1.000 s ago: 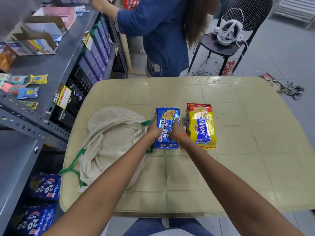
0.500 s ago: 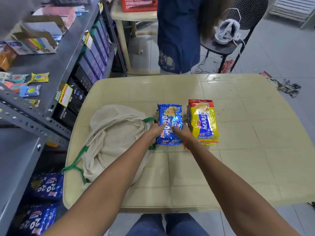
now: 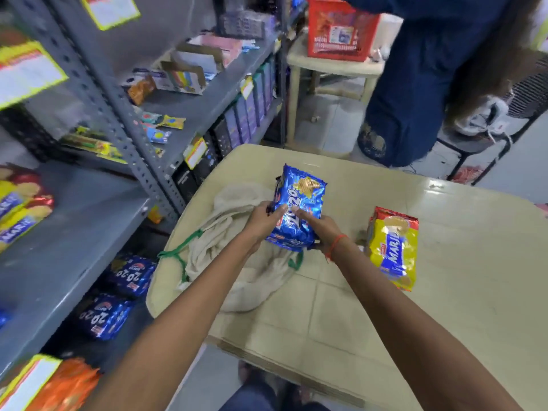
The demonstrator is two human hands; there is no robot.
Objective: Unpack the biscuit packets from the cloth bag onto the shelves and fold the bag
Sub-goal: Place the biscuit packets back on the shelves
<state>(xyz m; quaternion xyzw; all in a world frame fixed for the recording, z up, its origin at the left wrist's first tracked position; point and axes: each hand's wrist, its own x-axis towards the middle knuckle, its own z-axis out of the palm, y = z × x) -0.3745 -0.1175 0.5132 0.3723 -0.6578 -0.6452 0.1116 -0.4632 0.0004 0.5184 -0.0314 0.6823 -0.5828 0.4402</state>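
A blue 20-20 biscuit packet (image 3: 299, 203) is lifted off the table, tilted, above the crumpled cream cloth bag (image 3: 234, 232) with green handles. My left hand (image 3: 262, 222) grips its left side and my right hand (image 3: 318, 229) its lower right end. A yellow Marie biscuit packet (image 3: 393, 247) lies flat on the beige table (image 3: 444, 292) to the right. The grey metal shelves (image 3: 74, 238) stand to the left, with more blue 20-20 packets (image 3: 118, 298) low down and Marie packets (image 3: 20, 203) at the left edge.
A person in blue clothes (image 3: 415, 84) stands beyond the table by a red basket (image 3: 338, 34) on a small stand. A black chair (image 3: 504, 123) with a white device is at the right. Small sachets and open cartons lie on the upper shelf.
Both hands have lifted the blue packet off the table and carried it left over the bag. My view has swung left toward the shelves. The person behind has stepped right.
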